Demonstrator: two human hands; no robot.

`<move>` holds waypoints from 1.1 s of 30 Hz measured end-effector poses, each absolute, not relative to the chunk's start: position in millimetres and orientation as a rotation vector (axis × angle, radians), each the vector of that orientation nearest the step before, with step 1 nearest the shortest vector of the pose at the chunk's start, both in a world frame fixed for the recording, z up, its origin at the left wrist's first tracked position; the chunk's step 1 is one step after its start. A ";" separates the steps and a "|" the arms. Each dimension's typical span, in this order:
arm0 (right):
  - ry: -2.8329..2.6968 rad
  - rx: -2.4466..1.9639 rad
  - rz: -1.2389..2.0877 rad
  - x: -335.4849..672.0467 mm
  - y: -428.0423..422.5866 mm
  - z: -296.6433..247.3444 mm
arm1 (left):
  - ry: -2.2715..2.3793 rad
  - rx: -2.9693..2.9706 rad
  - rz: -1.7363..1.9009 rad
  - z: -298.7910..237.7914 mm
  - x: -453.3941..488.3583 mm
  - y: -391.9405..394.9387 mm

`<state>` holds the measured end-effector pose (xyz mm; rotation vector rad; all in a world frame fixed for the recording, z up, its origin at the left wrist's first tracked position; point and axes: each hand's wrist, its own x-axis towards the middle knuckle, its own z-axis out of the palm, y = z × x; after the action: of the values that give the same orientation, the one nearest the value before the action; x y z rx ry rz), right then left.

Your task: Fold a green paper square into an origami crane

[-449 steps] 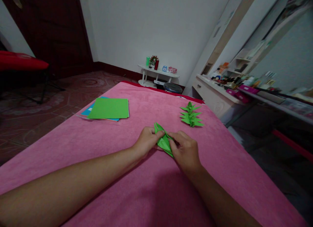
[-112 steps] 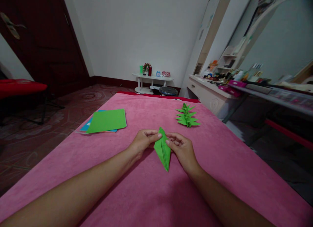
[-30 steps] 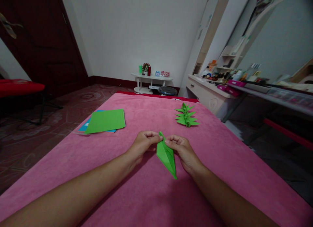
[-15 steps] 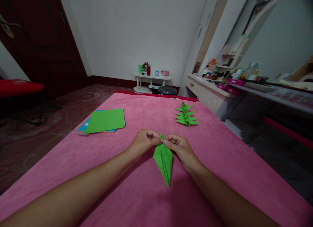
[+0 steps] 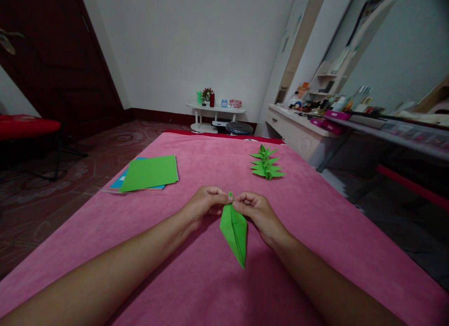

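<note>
A green sheet of origami paper [image 5: 234,230], folded into a long kite shape, points its lower tip toward me. My left hand [image 5: 210,200] pinches its far end between thumb and fingers. From the other side my right hand [image 5: 255,208] grips the same end, the two thumbs almost touching. Only a small green tip shows beyond the thumbs; the rest of that end is hidden by the fingers. Farther off to the right, several folded green paper pieces [image 5: 267,163] with pointed ends stand in a row.
Flat green paper sheets [image 5: 150,172] lie at the left on a blue packet [image 5: 117,181]. A pink cloth [image 5: 196,279] covers the surface under my hands. A white side table [image 5: 213,108] stands by the wall, and a cluttered dresser [image 5: 298,129] is at the right.
My left thumb has shifted slightly over the far end of the folded paper, so less of the tip shows. The paper's lower point has swung a little to the right.
</note>
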<state>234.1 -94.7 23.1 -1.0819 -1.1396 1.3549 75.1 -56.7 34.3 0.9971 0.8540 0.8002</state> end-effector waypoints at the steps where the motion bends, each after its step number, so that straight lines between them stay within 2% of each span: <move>1: -1.136 -1.080 1.360 234.2 -94.8 23.3 | 0.847 0.999 0.796 34.5 74.7 -56.8; 17: -1.122 -1.079 1.331 232.0 -96.9 26.8 | 0.754 1.051 0.902 31.0 79.2 -61.8; 23: -1.129 -1.091 1.368 232.1 -97.9 27.2 | 0.824 1.243 1.004 32.6 81.6 -64.1; 33: -1.127 -1.115 1.335 231.8 -99.0 28.4 | 0.817 1.404 0.979 35.6 80.3 -65.1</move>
<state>231.8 -99.0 28.4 -1.1153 -1.1275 1.3349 80.3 -65.1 35.6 1.4044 0.8166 0.9790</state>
